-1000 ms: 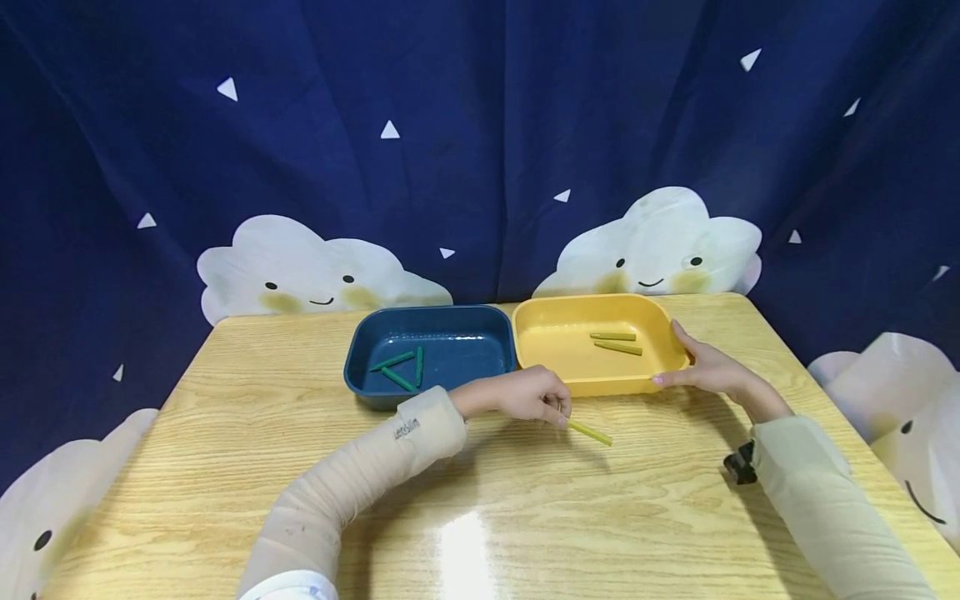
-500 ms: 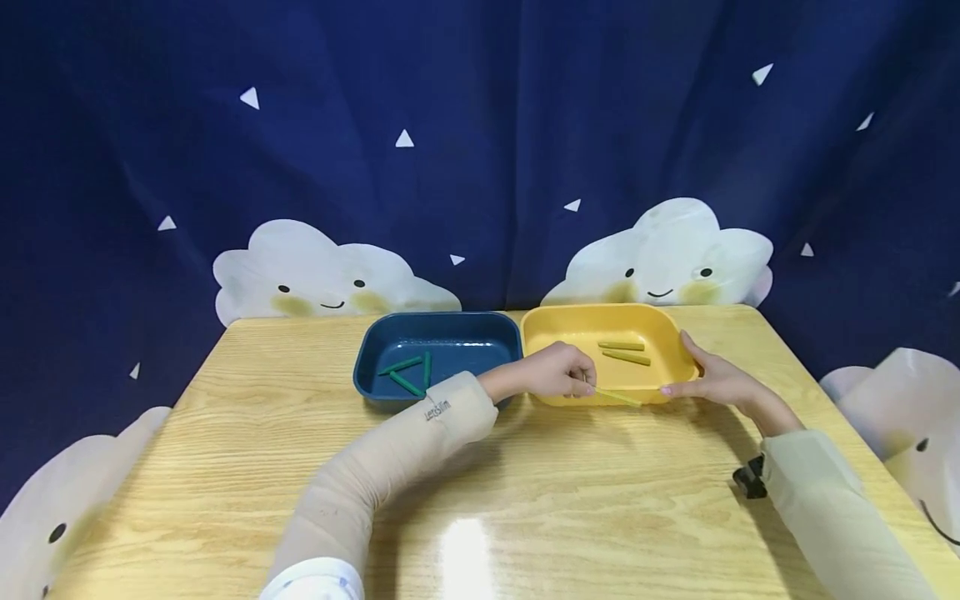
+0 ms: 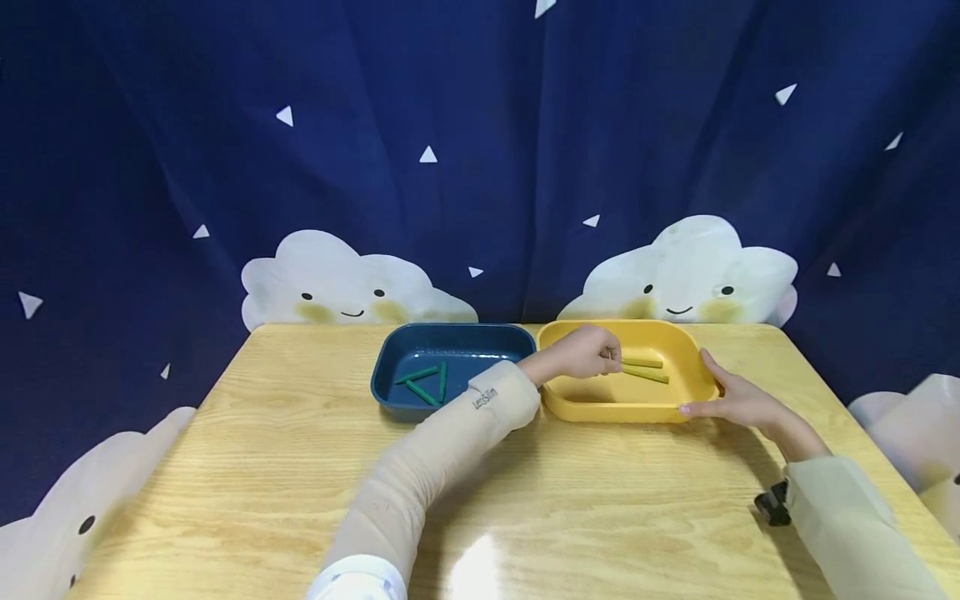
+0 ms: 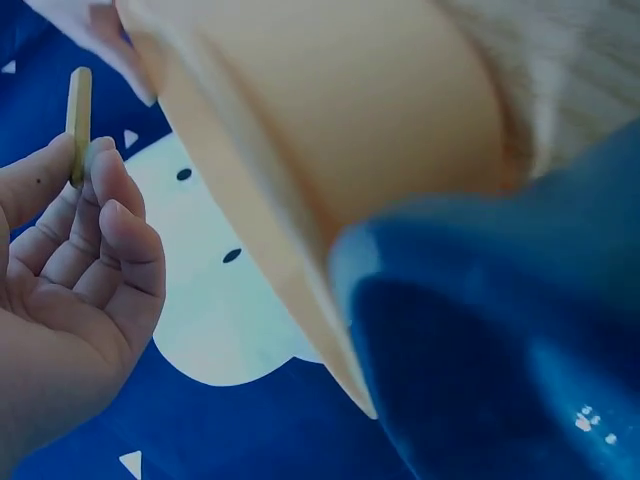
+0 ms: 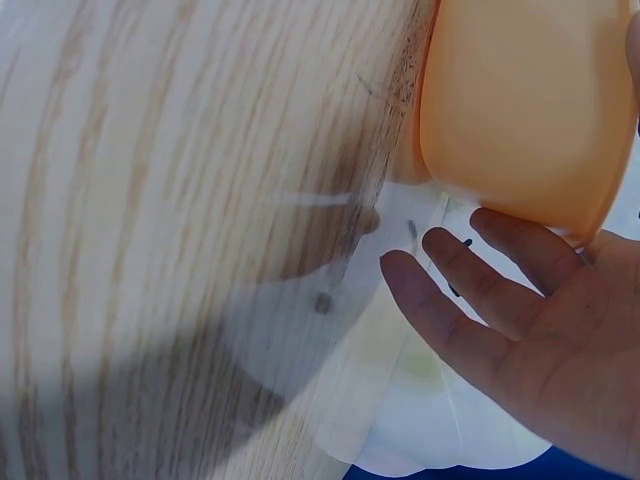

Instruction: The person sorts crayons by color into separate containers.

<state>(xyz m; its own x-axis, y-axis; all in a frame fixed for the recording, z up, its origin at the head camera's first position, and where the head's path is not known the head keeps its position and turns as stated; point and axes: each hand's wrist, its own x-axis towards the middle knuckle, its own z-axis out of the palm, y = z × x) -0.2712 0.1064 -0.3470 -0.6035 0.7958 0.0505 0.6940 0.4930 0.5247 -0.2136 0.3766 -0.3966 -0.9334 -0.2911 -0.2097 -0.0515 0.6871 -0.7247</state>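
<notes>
My left hand [image 3: 588,352] is over the yellow tray [image 3: 611,412]. Between thumb and fingertips it pinches a slim yellow crayon [image 4: 79,125], seen standing up in the left wrist view. Two yellow crayons show beyond the fingers in the head view, the lower crayon [image 3: 647,376] slightly slanted; whether either is the held one I cannot tell there. My right hand [image 3: 750,407] rests against the tray's right end, thumb at the front corner. In the right wrist view its fingers [image 5: 490,290] are spread, fairly straight, one touching the tray's outer wall.
A dark blue tray [image 3: 405,411] stands left of the yellow one, with green crayons [image 3: 442,382] inside. Both stand near the back edge of the wooden table [image 3: 600,508]. Behind hangs a navy curtain [image 3: 480,167] with white clouds.
The left hand has carried the yellow crayon from above the table in front of the yellow tray up and over the tray's inside. The right hand stays at the tray's right end.
</notes>
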